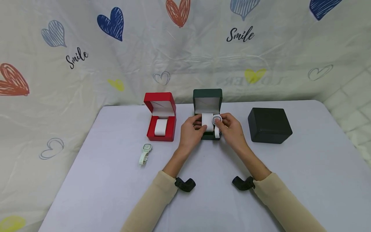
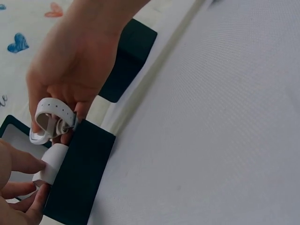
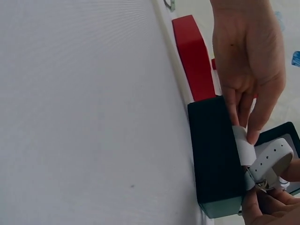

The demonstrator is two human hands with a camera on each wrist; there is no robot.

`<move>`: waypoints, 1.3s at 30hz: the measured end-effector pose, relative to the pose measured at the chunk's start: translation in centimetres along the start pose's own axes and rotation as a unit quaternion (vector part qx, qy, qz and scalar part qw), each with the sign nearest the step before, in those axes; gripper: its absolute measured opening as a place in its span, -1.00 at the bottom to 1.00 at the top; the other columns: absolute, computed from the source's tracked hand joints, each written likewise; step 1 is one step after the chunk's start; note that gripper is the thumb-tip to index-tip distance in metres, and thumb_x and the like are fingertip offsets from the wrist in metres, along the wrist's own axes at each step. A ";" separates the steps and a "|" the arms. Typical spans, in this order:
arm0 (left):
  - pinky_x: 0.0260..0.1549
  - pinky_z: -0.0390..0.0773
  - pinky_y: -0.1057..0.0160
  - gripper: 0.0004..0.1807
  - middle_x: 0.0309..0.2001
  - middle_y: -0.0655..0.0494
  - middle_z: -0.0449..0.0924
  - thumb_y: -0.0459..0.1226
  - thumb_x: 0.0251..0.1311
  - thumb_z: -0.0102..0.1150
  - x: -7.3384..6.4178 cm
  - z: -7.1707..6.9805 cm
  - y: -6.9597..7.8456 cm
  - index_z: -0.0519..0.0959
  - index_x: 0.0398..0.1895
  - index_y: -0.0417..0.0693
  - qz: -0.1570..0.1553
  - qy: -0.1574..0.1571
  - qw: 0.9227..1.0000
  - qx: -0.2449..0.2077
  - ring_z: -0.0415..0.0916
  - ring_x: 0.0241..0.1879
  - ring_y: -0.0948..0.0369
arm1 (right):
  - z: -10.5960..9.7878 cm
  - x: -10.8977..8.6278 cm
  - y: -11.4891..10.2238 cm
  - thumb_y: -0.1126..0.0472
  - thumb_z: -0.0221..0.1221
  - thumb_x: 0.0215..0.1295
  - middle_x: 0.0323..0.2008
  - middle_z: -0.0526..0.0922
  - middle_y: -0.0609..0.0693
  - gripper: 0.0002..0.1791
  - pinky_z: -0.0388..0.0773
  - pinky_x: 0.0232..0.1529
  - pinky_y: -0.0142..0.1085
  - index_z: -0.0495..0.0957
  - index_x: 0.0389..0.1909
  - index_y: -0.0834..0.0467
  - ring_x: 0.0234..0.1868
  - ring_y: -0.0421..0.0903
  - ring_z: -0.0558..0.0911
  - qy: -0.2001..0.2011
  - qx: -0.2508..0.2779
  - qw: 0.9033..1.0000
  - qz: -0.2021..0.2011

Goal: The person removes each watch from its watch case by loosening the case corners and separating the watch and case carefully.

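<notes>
Fingers of the right hand point(image 1: 233, 130) pinch a white wristwatch point(image 1: 217, 132), the left hand point(image 1: 189, 132) a cushion point(image 1: 207, 120); slackening could drop the white wristwatch.

Left arm point(image 1: 153, 201) and right arm point(image 1: 285, 199) angle inward toward the counter's point(image 1: 95, 180) far edge; left hand point(image 1: 191, 132) and right hand point(image 1: 233, 132) pinch close together, thumbs facing.

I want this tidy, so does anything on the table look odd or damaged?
Perhaps the pale watch: it lies loose on the table, just in front of the open red box, whose white cushion bears no watch. No spill or damage shows.
</notes>
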State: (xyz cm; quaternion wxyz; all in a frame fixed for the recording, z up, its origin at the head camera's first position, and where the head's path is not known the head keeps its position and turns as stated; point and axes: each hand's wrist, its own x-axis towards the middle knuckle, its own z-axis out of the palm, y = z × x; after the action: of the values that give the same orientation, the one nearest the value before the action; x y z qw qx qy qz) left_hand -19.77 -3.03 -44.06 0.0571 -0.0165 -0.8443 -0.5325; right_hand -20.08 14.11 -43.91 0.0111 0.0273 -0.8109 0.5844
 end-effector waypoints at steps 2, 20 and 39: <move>0.01 0.74 0.31 -0.44 0.15 -0.08 0.65 -0.33 0.31 0.38 0.1 -0.1 0.0 0.54 0.38 -0.13 0.004 -0.004 1.000 0.000 0.70 0.01 0.12 | 0.0 0.0 -0.2 0.04 0.14 0.57 0.03 0.77 0.22 -0.63 0.47 -0.29 -0.47 0.53 0.15 0.22 -0.15 -0.18 0.59 -0.002 -0.019 1.000 0.002; 0.04 0.74 0.29 -0.48 0.12 -0.10 0.65 -0.38 0.30 0.38 0.2 -0.1 0.1 0.60 0.34 -0.12 0.015 -0.015 0.999 0.039 0.69 0.02 0.10 | 0.0 -0.3 -0.7 0.08 0.17 0.54 0.10 0.70 0.25 -0.65 0.51 0.18 -0.08 0.56 0.14 0.25 0.17 0.11 0.64 0.010 -0.043 0.999 -0.004; -0.02 0.74 0.27 -0.50 0.09 -0.09 0.61 -0.39 0.22 0.44 0.0 -0.1 0.2 0.65 0.26 -0.14 0.026 -0.004 0.997 0.073 0.67 -0.05 0.12 | -0.4 -0.5 -0.9 0.04 0.23 0.51 0.02 0.72 0.20 -0.62 0.48 -0.12 -0.48 0.61 0.13 0.23 -0.07 -0.25 0.61 0.033 -0.023 0.999 0.016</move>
State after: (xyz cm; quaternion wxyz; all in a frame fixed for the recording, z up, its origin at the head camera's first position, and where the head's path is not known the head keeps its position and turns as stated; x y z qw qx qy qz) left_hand -19.72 -3.00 -43.86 0.0685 -0.0368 -0.8806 -0.4674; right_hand -19.50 14.18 -42.95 0.0289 -0.0055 -0.8239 0.5660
